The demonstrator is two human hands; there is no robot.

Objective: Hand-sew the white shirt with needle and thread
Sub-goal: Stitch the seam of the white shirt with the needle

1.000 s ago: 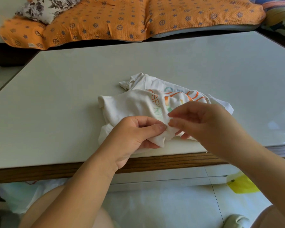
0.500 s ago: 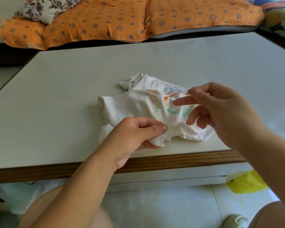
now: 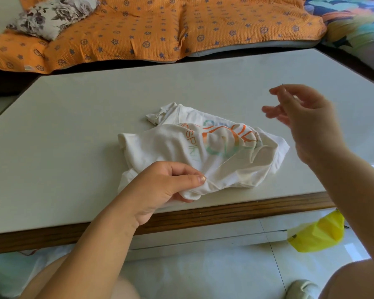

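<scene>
A crumpled white shirt (image 3: 168,145) with orange and green print lies near the front edge of the pale table (image 3: 73,117). My left hand (image 3: 160,186) pinches a fold of the shirt's near edge between thumb and fingers. Raised above the table to the right of the shirt, my right hand (image 3: 307,126) pinches a thin needle (image 3: 282,84) whose tip sticks up past the fingertips. A faint thread (image 3: 231,157) runs from the pinched fold up towards that hand.
An orange patterned quilt (image 3: 160,29) and a floral pillow (image 3: 52,16) lie on the sofa behind the table. The table has a wooden front edge (image 3: 203,214). A yellow plastic bag (image 3: 317,234) sits on the tiled floor at the right, below the table.
My right hand has risen from the pinched fold and moved up and to the right, drawing the needle and thread away. The left hand kept its hold on the shirt.
</scene>
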